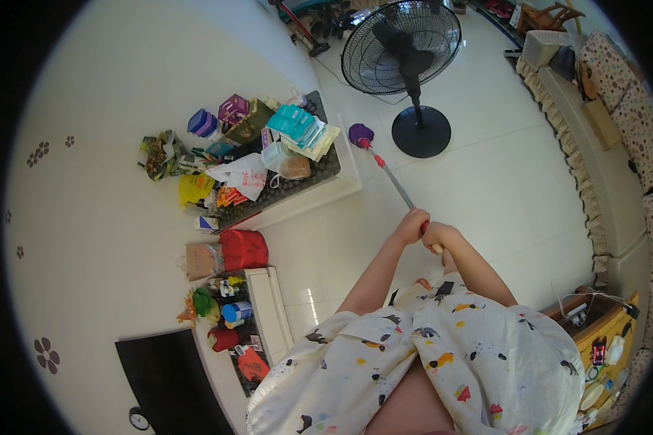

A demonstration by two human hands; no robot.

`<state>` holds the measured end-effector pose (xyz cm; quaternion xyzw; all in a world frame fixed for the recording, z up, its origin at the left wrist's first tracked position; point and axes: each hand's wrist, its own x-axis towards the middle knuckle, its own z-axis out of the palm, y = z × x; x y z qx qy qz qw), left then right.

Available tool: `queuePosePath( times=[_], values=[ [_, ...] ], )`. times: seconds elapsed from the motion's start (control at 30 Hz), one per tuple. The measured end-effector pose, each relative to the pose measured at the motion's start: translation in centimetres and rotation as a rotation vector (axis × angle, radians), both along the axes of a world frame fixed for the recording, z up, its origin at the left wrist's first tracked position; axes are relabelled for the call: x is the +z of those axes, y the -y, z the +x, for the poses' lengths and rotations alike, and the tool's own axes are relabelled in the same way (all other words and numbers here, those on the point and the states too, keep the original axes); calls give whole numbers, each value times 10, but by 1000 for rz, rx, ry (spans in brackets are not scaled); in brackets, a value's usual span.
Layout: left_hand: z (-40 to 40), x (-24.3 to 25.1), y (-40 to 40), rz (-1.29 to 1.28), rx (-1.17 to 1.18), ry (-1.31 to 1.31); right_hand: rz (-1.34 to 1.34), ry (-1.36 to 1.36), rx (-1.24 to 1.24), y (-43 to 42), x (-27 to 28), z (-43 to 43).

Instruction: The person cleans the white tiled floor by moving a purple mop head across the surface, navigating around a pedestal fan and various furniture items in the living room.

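A mop with a metal pole (398,186) and a purple head (361,134) slants away from me over the white tiled floor (353,223). My left hand (412,225) is closed around the pole, just above a red part of the handle. Close beside it, nearer my body, my right hand (439,237) grips the handle's end, where a pale tip shows below the fingers. The mop head lies on the floor between the cabinet corner and the round base of a black standing fan (421,132).
At left, a dark-topped cabinet (332,160) holds bags and boxes; a red bag (245,250) stands beside it, near a second low cabinet (261,293). A skirted sofa (604,217) runs along the right. A wooden table (587,340) stands lower right. A cable lies behind the fan.
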<state>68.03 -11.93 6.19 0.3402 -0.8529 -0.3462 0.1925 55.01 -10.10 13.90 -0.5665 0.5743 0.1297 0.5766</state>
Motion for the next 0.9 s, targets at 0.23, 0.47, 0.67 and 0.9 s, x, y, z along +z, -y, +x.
queuePosePath(
  times=[0.23, 0.47, 0.67, 0.9],
  values=[
    [-17, 31, -89, 130, -109, 47, -99, -56, 577, -93, -16, -25],
    [-49, 53, -164, 231, -343, -66, -21, -221, 1, -209, -10, -80],
    [-72, 101, -184, 427, -583, -16, -70, -223, -238, -263, 78, -102],
    [-85, 111, -184, 542, -666, 19, -104, -218, -402, -276, 113, -103]
  ],
)
